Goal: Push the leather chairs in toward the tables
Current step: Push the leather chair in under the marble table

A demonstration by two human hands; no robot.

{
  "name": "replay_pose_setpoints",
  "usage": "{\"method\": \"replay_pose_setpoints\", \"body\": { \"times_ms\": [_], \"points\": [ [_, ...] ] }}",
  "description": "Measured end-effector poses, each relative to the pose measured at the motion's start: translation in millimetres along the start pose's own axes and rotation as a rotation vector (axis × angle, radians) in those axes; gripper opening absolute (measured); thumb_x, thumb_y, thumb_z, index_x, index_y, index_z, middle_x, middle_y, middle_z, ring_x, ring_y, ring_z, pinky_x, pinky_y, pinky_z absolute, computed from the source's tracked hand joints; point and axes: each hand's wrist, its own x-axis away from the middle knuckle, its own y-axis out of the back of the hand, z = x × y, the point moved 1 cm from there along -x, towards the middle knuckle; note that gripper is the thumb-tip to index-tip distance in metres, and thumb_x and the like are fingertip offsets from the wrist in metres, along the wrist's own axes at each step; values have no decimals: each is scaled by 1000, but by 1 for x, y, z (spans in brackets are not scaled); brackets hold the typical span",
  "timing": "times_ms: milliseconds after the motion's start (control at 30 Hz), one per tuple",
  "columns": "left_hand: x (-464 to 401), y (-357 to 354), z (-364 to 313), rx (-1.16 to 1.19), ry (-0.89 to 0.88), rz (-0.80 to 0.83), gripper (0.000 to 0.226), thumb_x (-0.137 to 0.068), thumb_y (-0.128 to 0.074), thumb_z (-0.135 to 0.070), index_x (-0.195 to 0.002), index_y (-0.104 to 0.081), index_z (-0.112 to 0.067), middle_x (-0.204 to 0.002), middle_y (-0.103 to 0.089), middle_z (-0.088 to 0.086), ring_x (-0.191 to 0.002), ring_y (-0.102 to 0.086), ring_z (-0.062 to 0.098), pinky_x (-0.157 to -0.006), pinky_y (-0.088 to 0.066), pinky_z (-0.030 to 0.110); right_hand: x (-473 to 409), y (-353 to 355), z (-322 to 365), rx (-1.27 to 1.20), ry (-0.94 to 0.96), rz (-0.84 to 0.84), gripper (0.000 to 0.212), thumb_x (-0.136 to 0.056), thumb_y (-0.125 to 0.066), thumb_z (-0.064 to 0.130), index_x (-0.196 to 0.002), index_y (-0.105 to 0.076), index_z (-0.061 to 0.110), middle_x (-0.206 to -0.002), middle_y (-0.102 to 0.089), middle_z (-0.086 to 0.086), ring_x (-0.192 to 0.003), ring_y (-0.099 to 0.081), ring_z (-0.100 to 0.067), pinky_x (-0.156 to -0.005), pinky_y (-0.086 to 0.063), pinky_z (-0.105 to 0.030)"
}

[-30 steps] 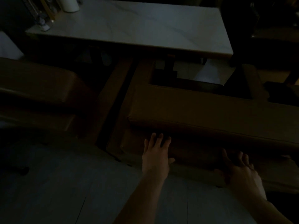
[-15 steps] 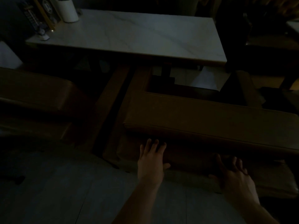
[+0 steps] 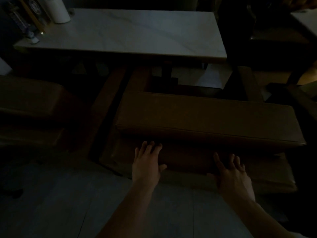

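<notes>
The room is very dark. A brown leather chair stands in front of me with its padded backrest toward me, facing a white marble-top table. My left hand lies flat, fingers spread, against the back of the chair below the backrest cushion. My right hand presses the same back panel further right, fingers apart. A second brown leather chair stands to the left, also facing the table.
A white paper roll and small items stand at the table's far left corner. A dark chair and another table corner are at the right. Pale tiled floor lies beneath me.
The chair and table have slid lower and closer in view, more of the tabletop shows. Both hands stay flat on the chair's back, the chair edging toward the table.
</notes>
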Motion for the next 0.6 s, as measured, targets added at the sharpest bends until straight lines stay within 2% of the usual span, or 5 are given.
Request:
{"method": "replay_pose_setpoints", "body": {
  "times_ms": [167,300,433,600],
  "points": [
    [4,5,-10,-43,22,25,74,-89,-62,-47,-151,-25,-35,-160,-23,-3,-149,-9,24,-118,-21,45,7,4,-11,-13,62,48,78,-97,-28,61,-151,21,32,-160,17,-21,-148,12,-38,-123,-6,-47],
    [15,9,-21,-32,52,83,77,-89,-60,-51,-153,-19,-36,-163,-13,-4,-150,-4,22,-113,-30,38,17,15,-25,-47,120,77,76,-98,-36,54,-152,15,35,-162,16,-16,-149,13,-34,-121,-8,-46],
    [24,13,-26,-39,31,145,84,-88,-60,-52,-155,-10,-36,-165,-3,-5,-150,3,20,-115,-25,34,26,11,-29,-53,113,106,85,-94,-41,61,-151,16,36,-162,19,-13,-149,14,-31,-121,-12,-48],
    [34,2,-24,-85,-8,75,91,-87,-56,-60,-156,-2,-34,-165,0,-4,-150,5,23,-119,-18,34,25,0,-32,-71,102,77,84,-92,-36,66,-149,21,41,-159,26,-4,-148,19,-26,-121,-9,-48]
  ]
}}
